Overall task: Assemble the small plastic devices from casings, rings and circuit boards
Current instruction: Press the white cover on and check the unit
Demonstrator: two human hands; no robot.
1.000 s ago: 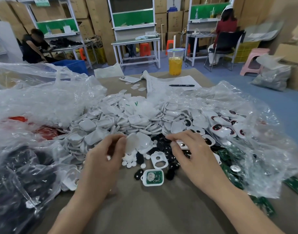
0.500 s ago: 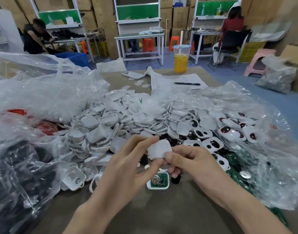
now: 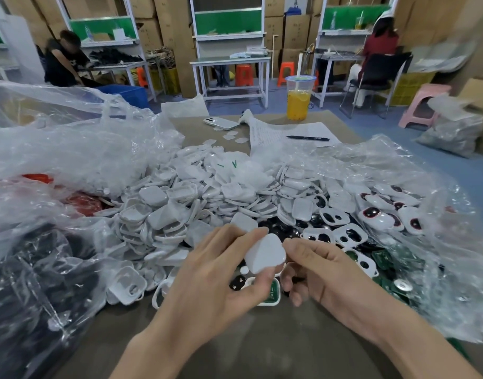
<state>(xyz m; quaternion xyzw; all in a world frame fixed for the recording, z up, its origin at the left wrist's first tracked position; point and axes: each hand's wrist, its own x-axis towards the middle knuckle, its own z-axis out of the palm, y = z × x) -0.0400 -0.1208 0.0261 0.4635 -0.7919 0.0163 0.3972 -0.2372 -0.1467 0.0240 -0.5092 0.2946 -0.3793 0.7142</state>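
Note:
My left hand (image 3: 215, 277) pinches a white rounded casing (image 3: 265, 257) between thumb and fingers, above the table. My right hand (image 3: 325, 272) is just to its right with fingers curled, the index tip at the casing's edge; whether it holds anything is hidden. Under both hands lies a white casing with a green circuit board (image 3: 273, 296) in it. Behind spreads a heap of white casings (image 3: 207, 203), with black parts (image 3: 284, 228), white frames with holes (image 3: 344, 236) and loose green boards (image 3: 385, 258) to the right.
Crumpled clear plastic bags (image 3: 57, 149) rise on the left and a dark filled bag (image 3: 29, 296) at near left. Finished pieces lie in plastic (image 3: 380, 217) at right. At the far edge are a cup of orange drink (image 3: 299, 101), a phone (image 3: 220, 123), and a pen (image 3: 307, 138) on paper.
Both hands left the pile and came together above the table. A white casing was picked up, and it now sits tilted in my left fingers.

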